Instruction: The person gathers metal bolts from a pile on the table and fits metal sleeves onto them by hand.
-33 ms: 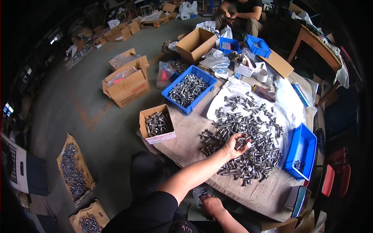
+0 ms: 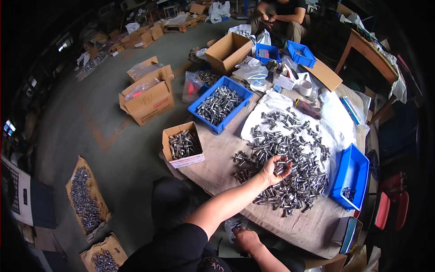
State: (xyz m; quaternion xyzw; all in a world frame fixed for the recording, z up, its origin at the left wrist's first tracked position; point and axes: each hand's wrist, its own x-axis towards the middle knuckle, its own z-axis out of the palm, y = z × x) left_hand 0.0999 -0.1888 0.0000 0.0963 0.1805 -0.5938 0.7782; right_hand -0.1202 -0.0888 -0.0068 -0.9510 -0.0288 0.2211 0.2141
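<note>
Head view: your left hand [image 2: 275, 169] reaches out over the heap of small metal parts [image 2: 290, 158] spread on the round table [image 2: 217, 167]. The fingers are curled loosely, palm turned up, and they cup a few of the shiny parts — not clamped tight, more a half-closed scoop. The hand sits at the near left edge of the heap, touching it. Your right hand [image 2: 247, 239] is low by the table's near edge, close to your body, with its fingers bent around a small clear bag [image 2: 233, 224]; how firmly it grips the bag you cannot tell from here.

The heap lies partly on the bare tabletop and partly on a white plastic sheet [image 2: 335, 122] behind it. To the right of the heap stands a blue bin [image 2: 351, 174] with a few parts in its bottom. On the left edge of the table sits a small cardboard box [image 2: 183, 145] of parts, and beyond it a larger blue tray [image 2: 219, 104] filled with the same metal pieces. Another person [image 2: 281, 18] sits at the far side of the floor, well apart from you.

Against the other frame nothing differs — both hands, the heap and the boxes sit in the same places.
</note>
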